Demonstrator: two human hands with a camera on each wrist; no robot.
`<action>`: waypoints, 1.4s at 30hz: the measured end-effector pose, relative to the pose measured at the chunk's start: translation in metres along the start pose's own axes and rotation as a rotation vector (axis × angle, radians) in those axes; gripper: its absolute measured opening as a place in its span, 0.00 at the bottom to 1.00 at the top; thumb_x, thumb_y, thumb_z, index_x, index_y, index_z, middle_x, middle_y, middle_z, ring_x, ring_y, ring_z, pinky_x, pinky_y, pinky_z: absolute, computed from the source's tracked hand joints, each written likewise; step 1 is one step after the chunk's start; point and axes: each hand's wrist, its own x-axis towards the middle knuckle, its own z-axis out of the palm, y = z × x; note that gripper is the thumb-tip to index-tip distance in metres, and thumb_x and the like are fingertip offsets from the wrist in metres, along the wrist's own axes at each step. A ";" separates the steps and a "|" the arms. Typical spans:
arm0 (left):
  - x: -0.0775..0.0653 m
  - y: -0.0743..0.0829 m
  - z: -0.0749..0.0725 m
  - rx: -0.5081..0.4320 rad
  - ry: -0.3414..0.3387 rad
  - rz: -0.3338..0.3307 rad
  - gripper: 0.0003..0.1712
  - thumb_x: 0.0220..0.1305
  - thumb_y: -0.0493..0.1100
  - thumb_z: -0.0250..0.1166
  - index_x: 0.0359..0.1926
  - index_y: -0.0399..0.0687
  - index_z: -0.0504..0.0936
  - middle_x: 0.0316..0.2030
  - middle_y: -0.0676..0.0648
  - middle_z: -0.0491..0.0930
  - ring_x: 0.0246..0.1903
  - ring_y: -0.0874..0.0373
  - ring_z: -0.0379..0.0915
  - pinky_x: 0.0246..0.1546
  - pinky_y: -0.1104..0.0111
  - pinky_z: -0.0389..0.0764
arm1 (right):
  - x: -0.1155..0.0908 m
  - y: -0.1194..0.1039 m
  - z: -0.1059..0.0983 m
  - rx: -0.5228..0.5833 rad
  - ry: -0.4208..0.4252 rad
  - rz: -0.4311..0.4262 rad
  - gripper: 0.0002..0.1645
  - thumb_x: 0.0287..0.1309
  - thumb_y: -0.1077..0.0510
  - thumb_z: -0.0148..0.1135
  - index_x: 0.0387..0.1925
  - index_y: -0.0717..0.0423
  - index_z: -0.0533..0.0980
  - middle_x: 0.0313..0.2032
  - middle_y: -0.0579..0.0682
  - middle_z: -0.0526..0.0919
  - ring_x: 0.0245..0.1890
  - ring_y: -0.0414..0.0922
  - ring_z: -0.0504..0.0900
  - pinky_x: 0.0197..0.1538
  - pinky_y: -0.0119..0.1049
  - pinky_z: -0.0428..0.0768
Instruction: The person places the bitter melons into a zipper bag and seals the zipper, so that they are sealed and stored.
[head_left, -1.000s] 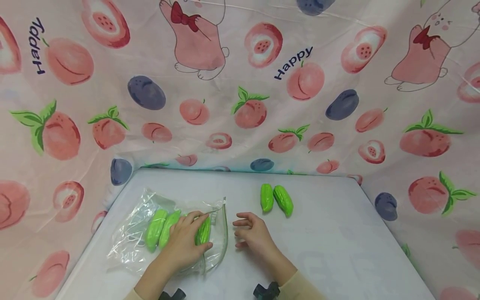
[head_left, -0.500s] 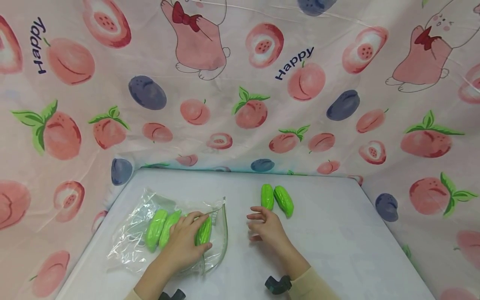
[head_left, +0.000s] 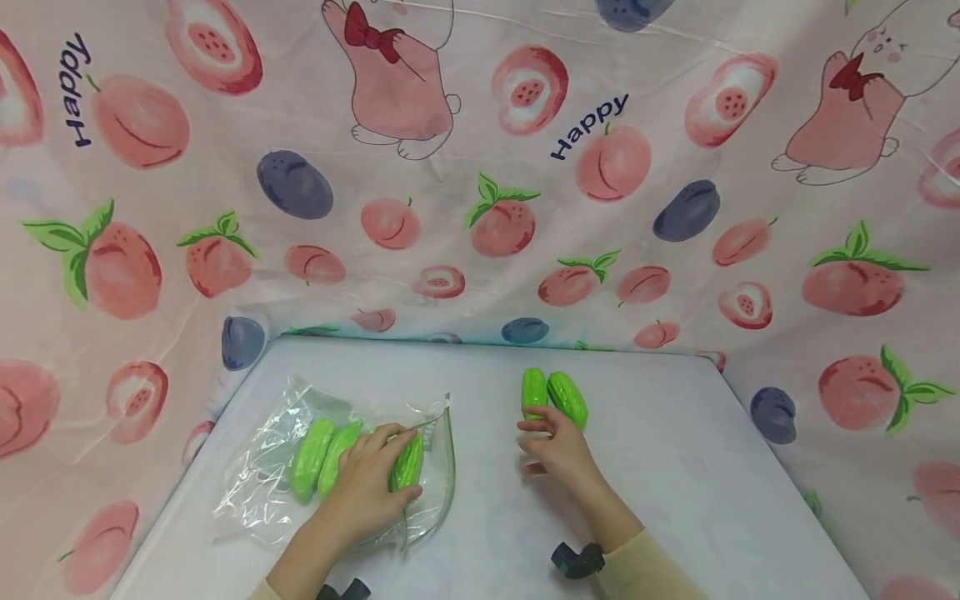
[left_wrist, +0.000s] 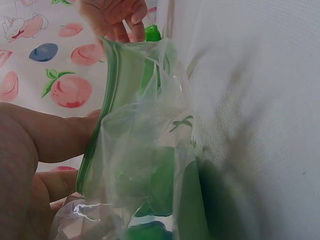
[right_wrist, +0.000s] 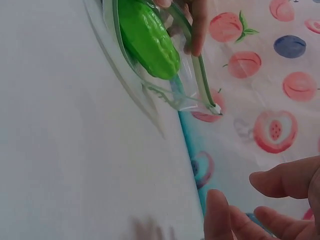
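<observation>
A white tabletop (head_left: pixel 675 500) carries a clear zip bag (head_left: pixel 251 496) and, to its right, two green vegetables (head_left: pixel 533 390)

A clear plastic zip bag (head_left: pixel 258 483) lay crinkled on the white desk (head_left: pixel 675 467), its green-tinted zip edge (right_wrist: pixel 201 75) parted and its mouth to the right. Inside were at least three glossy, bumpy, elongated green vegetables: a left one (head_left: pixel 311 461) and a middle one (head_left: pixel 341 454) side by side, and a partly covered one (head_left: pixel 407 463) near the mouth. Outside, well right of the bag, a straight bright-green vegetable (head_left: pixel 534 388) lay just beside a slanted one (head_left: pixel 567 398), near ends spreading apart, partly hidden.
</observation>
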 end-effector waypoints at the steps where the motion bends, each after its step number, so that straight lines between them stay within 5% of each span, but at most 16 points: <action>1: 0.000 0.000 0.000 -0.001 -0.003 -0.001 0.48 0.56 0.52 0.83 0.76 0.57 0.75 0.72 0.52 0.73 0.71 0.46 0.69 0.68 0.39 0.69 | 0.000 0.000 -0.002 -0.001 0.005 0.001 0.35 0.63 0.67 0.70 0.71 0.61 0.73 0.61 0.67 0.85 0.45 0.54 0.89 0.36 0.52 0.92; 27: 0.001 -0.002 0.001 0.003 -0.023 -0.018 0.48 0.55 0.52 0.83 0.77 0.56 0.75 0.72 0.52 0.73 0.71 0.45 0.69 0.69 0.40 0.69 | 0.014 0.000 -0.053 -0.139 0.090 0.028 0.38 0.65 0.67 0.69 0.74 0.58 0.70 0.65 0.66 0.82 0.42 0.46 0.87 0.37 0.44 0.92; 42: 0.002 -0.001 0.000 0.004 -0.025 -0.033 0.48 0.55 0.52 0.83 0.76 0.57 0.75 0.72 0.53 0.74 0.70 0.46 0.69 0.68 0.42 0.69 | 0.027 0.003 -0.066 -0.252 0.165 0.024 0.39 0.65 0.65 0.69 0.75 0.54 0.70 0.65 0.61 0.82 0.44 0.50 0.86 0.38 0.39 0.91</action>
